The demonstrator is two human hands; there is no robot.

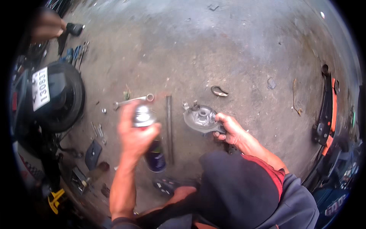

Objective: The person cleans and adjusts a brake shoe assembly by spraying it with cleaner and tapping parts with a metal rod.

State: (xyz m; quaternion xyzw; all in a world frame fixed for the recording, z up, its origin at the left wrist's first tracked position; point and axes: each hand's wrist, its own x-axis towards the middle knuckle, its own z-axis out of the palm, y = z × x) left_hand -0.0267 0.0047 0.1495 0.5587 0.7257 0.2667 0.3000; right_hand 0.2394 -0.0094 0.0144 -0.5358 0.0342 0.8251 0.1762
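Person's left hand (134,139), motion-blurred, has its fingers wrapped around a spray can (155,158), silver end up near the thumb, dark body showing below the hand. Right hand (234,131) has its fingers clamped on the right edge of a round grey metal part (200,118), held over the concrete floor (244,53), cast inner side facing up. From where I'm standing, can and part are apart, with a metal rod (169,129) lying on the floor between them. A wrench (139,99) lies just beyond the left hand; a curved metal piece (221,94) lies beyond the round part.
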